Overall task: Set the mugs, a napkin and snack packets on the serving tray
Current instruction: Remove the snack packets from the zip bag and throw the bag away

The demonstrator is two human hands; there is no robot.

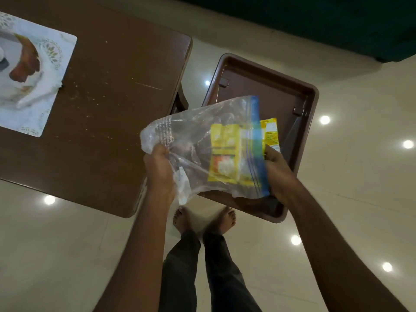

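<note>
Glossy cream floor tiles (337, 210) surround a scuffed brown table (108, 104) bearing a printed placemat (33, 75), and beside it sits a dark brown moulded plastic tray (265, 86). Over the tray, the left hand (159, 170) pinches a crinkled clear zip bag (193, 136) holding a yellow snack packet (224, 152). The right hand (279, 174) grips the bag's blue-edged mouth, where a second yellow packet (270, 131) protrudes.

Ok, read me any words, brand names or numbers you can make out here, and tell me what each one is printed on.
None can be read.
Clear zip bag: white print near its left edge, too blurred.
Yellow packet inside the bag: blurred.
Second yellow packet at the bag's mouth: small print, too small.
Placemat: pictures only.
</note>
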